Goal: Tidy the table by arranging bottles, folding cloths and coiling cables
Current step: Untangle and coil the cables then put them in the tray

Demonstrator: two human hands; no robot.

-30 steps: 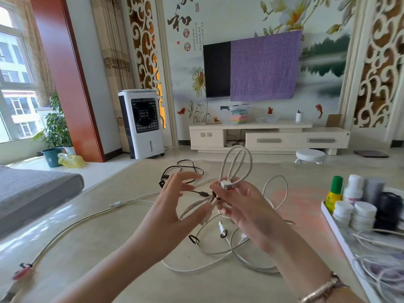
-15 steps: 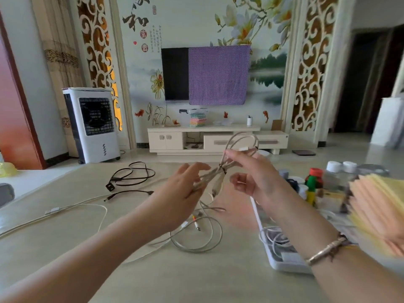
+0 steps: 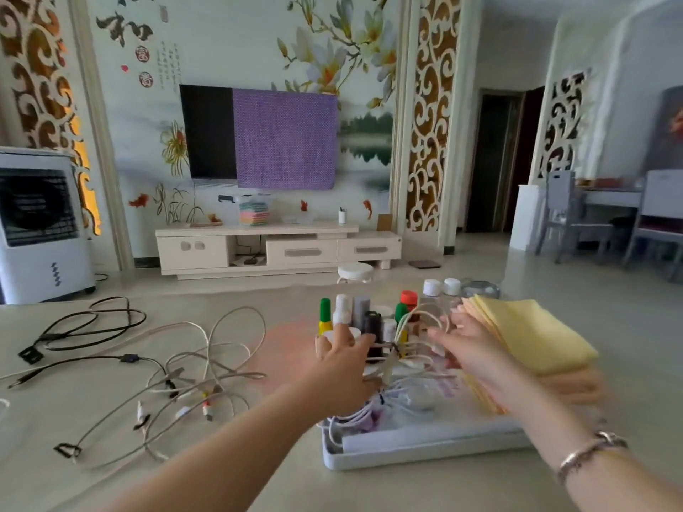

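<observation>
Both hands over the white tray (image 3: 425, 454) at the right of the worktop (image 3: 258, 482). A small coiled white cable (image 3: 421, 319) is held between them above the tray, loops upright, presumably for setting down beside the coils already lying there (image 3: 388, 404). Right hand (image 3: 469, 349): motion-blurred, fingers at the coil's right side; whether they pinch it I cannot tell. Left hand (image 3: 345, 358): fingers curled at the coil's lower end, grip partly hidden, so cannot tell either.

Bottles (image 3: 364, 319) stand grouped upright at the tray's far end, just behind the coil; they crowd the drop zone. Folded yellow cloths (image 3: 525, 334) are stacked on the tray's right side, touching the right hand.

Left of the tray: a tangle of white cables (image 3: 207, 371) and a black cable (image 3: 85, 323), loose, not yet coiled.
</observation>
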